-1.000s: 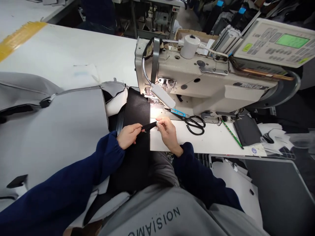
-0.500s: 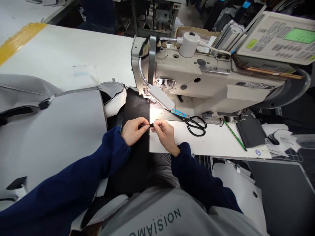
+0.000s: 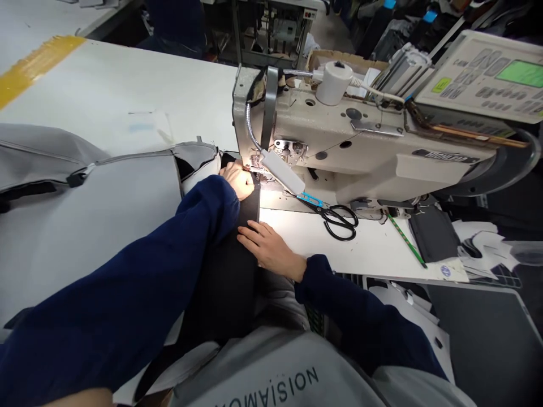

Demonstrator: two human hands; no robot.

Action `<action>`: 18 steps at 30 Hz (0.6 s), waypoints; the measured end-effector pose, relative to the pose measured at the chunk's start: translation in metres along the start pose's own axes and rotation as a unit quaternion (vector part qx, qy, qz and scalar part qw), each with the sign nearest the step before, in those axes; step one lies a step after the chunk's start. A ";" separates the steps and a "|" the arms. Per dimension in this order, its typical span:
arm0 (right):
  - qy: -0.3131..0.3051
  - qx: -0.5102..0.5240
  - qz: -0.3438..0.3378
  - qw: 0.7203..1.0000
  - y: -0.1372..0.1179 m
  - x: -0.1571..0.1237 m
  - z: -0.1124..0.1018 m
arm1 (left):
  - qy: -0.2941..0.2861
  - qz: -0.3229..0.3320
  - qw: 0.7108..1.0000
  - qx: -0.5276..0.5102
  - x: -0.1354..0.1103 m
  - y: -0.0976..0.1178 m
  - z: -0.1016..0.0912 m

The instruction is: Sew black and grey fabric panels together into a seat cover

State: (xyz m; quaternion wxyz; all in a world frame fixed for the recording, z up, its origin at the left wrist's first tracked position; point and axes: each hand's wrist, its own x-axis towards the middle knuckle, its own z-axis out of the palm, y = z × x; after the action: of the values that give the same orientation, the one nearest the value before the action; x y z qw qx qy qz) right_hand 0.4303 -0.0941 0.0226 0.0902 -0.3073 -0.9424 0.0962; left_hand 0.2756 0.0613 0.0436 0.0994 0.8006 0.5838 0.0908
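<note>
A long black fabric panel (image 3: 231, 282) runs from my lap up to the needle area of the sewing machine (image 3: 322, 127). My left hand (image 3: 237, 180) is beside the presser foot, its fingers curled closed on the far part of the panel; the fingertips are partly hidden. Closer to me, my right hand (image 3: 269, 247) lies flat across the panel's right edge, fingers stretched out. Black-handled scissors (image 3: 341, 222) rest on the machine bed to the right, with a small blue-handled tool (image 3: 309, 199) over their blades.
A large grey padded piece (image 3: 106, 226) covers the table's left side. A lit white lamp (image 3: 283, 171) hangs over the needle. At the right are a green striped stick (image 3: 406, 240), white scraps (image 3: 487, 246) and a control panel (image 3: 483, 79). Another person (image 3: 176, 25) sits beyond the table.
Both hands were pinching a small dark piece together at the panel's edge. They have parted: the left moved forward to the presser foot, the right opened flat and came slightly nearer.
</note>
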 end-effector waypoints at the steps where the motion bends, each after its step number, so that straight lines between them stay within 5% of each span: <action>1: 0.005 -0.008 -0.005 1.000 0.001 0.003 0.002 | -0.005 -0.008 1.000 0.014 0.005 -0.001 0.002; 9: 0.051 -0.028 -0.003 0.998 -0.002 0.004 0.006 | -0.010 -0.015 0.997 0.076 0.025 -0.005 0.006; 12: 0.084 -0.013 0.047 0.995 -0.012 0.000 0.006 | -0.001 -0.017 0.997 0.074 0.028 -0.005 0.007; 15: 0.121 0.027 0.101 0.987 -0.025 -0.014 0.011 | 0.005 -0.004 0.997 0.072 0.017 0.000 0.000; 18: 0.154 0.064 0.057 0.984 -0.033 -0.032 0.017 | 0.042 0.038 0.994 0.091 -0.018 0.012 -0.011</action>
State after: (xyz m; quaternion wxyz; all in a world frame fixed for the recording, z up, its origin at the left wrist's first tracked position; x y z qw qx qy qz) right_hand 0.4336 -0.1418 0.0102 0.2477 -0.3657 -0.8900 0.1132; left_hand 0.2786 0.0414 0.0565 -0.0024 0.8231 0.5629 0.0747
